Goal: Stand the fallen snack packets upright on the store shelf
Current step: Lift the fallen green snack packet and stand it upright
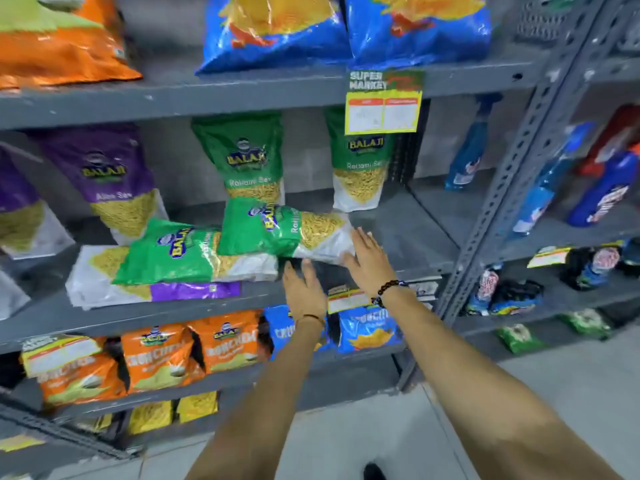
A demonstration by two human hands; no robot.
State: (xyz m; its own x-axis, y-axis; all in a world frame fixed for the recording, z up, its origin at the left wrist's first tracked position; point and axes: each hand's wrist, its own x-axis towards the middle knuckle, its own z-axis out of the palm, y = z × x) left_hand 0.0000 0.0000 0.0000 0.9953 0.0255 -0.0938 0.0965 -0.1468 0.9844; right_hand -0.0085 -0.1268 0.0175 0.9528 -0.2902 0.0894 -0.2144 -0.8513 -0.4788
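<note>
A green Balaji packet [284, 230] lies on its side on the grey middle shelf [398, 233]. Its left end rests on a second fallen green packet [194, 252], which lies on a flat white-and-purple packet [138, 289]. My right hand [367, 258] is open, fingers spread, touching the white bottom end of the top green packet. My left hand [304, 289] is open just below the packet's front underside, at the shelf edge. Two green packets [249, 157] [360, 168] and a purple packet [110, 178] stand upright behind.
Blue [277, 26] and orange [59, 39] bags fill the top shelf. A yellow price tag [382, 109] hangs from its edge. Orange [221, 341] and blue [367, 330] packets sit on the lower shelf. A perforated upright [502, 188] separates a side rack with blue bottles [554, 181].
</note>
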